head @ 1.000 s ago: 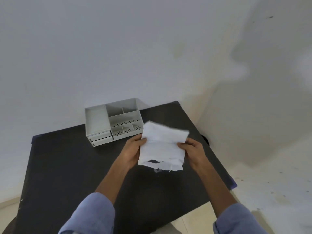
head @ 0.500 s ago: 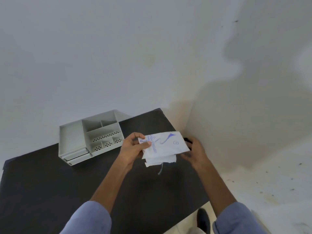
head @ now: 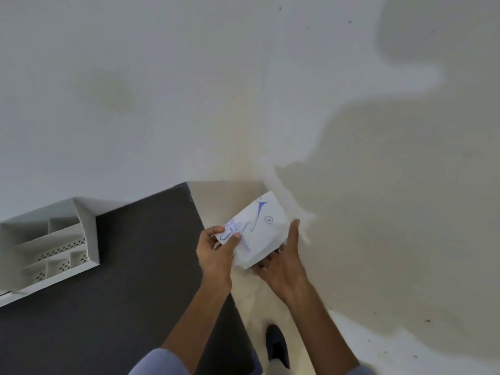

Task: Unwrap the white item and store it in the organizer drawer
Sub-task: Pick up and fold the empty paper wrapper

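Note:
A white paper wrapper with blue print is held up past the right edge of the dark table, over the floor. My left hand pinches its left corner between thumb and fingers. My right hand cups its lower right side from beneath. What lies inside the wrapper is hidden. The grey organizer, with open compartments and perforated dividers, stands at the table's far left by the wall; its drawer front is only partly in view.
A white wall rises behind the table. Pale floor lies to the right, with a large shadow across it. A dark shoe stands on the floor beside the table's right edge.
The view has swung right, so the organizer slid to the left edge. Both hands carried the wrapper off the table to the right, and its printed side now faces up.

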